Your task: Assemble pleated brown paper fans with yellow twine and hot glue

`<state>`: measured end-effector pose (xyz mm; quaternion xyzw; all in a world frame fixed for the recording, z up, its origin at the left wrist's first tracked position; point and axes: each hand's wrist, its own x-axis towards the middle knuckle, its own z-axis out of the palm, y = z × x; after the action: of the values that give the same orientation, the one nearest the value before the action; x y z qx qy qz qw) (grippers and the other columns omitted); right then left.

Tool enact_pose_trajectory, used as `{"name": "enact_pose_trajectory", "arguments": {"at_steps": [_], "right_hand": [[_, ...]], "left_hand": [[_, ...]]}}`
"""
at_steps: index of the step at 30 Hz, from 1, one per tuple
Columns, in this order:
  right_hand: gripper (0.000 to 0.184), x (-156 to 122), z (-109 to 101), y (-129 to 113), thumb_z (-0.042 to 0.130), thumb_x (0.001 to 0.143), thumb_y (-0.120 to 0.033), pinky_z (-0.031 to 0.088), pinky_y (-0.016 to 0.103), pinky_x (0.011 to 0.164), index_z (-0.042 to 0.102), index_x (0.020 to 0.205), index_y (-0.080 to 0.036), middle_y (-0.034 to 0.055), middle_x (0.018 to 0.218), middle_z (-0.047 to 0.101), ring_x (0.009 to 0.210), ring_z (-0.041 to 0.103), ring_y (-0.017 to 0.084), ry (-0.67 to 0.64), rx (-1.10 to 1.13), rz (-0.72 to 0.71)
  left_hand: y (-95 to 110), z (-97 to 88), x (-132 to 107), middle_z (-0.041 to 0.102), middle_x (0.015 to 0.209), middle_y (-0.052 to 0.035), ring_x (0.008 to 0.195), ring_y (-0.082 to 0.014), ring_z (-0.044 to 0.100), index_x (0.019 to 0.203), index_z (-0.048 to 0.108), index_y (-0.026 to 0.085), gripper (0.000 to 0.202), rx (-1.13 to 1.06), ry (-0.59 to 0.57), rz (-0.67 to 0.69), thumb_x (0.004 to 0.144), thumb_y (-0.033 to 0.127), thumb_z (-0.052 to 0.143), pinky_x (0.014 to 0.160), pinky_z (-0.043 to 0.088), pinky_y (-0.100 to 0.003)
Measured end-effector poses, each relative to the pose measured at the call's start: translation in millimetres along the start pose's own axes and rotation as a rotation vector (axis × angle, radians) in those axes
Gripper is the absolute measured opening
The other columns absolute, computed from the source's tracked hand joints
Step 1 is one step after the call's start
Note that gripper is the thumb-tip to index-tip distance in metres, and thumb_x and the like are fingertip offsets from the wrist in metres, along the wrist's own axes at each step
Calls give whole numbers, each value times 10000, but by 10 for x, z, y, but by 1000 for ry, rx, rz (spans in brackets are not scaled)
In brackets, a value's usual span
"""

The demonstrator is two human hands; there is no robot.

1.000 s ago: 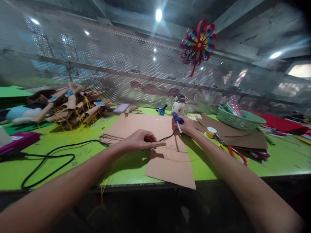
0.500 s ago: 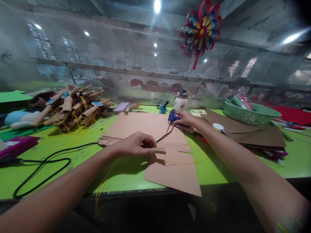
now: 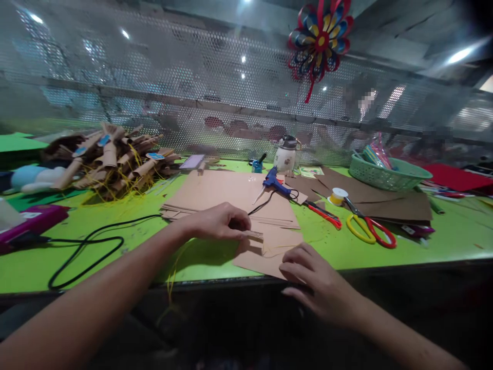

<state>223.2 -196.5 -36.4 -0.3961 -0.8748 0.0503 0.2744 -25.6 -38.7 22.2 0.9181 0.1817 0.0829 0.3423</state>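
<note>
My left hand (image 3: 221, 222) pinches a small narrow cardboard strip (image 3: 256, 236) between thumb and fingers, just above a brown cardboard sheet (image 3: 252, 261) at the table's front edge. Thin yellow string (image 3: 278, 247) trails from the strip across that sheet. My right hand (image 3: 314, 277) hovers by the sheet's right front corner, fingers bent and apart, with nothing in them. Whether its fingertips touch the sheet I cannot tell. Farther back, a blue glue gun (image 3: 272, 180) lies on a stack of brown cardboard (image 3: 223, 192), its nozzle pointing toward me.
Red-and-yellow-handled scissors (image 3: 372, 231), a red-handled tool (image 3: 325, 215) and a thread spool (image 3: 337, 196) lie to the right, before a green basket (image 3: 389, 177). A pile of rolled cardboard pieces (image 3: 115, 167) sits left. A black cord (image 3: 82, 241) loops over the green table.
My right hand has let go of the glue gun and come back toward me, to the front of the cardboard sheet. My left hand still holds the strip. The view has shifted slightly.
</note>
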Motion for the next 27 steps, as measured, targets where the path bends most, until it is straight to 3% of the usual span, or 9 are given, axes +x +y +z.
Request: {"name": "enact_pose_trajectory", "arguments": {"at_steps": [5, 13, 20, 27], "right_hand": [[261, -139, 124, 96, 494, 855, -36, 470, 359, 710, 601, 1037, -189, 91, 901, 604, 862, 533, 204, 153, 97, -61], [246, 32, 15, 170, 504, 875, -81, 512, 346, 746, 623, 1036, -224, 77, 912, 671, 875, 608, 188, 176, 245, -138], [231, -8, -66, 234, 501, 893, -97, 524, 336, 810, 632, 1048, -208, 101, 977, 679, 954, 629, 178, 117, 315, -132], [197, 11, -93, 263, 495, 909, -145, 542, 306, 801, 657, 1001, -209, 103, 990, 690, 939, 654, 169, 107, 280, -92]], "left_hand": [[50, -19, -10, 650, 776, -35, 676, -118, 553, 903, 661, 129, 218, 73, 22, -20, 790, 297, 578, 625, 415, -213], [283, 121, -208, 662, 802, -34, 692, -131, 562, 922, 659, 155, 194, 223, 90, -53, 815, 269, 545, 641, 402, -226], [193, 354, -495, 624, 776, -17, 681, -125, 525, 887, 632, 174, 190, 387, 201, -86, 873, 302, 492, 625, 355, -213], [166, 504, -563, 603, 834, -50, 776, -146, 533, 890, 608, 173, 186, 423, 252, -32, 907, 283, 459, 703, 379, -237]]}}
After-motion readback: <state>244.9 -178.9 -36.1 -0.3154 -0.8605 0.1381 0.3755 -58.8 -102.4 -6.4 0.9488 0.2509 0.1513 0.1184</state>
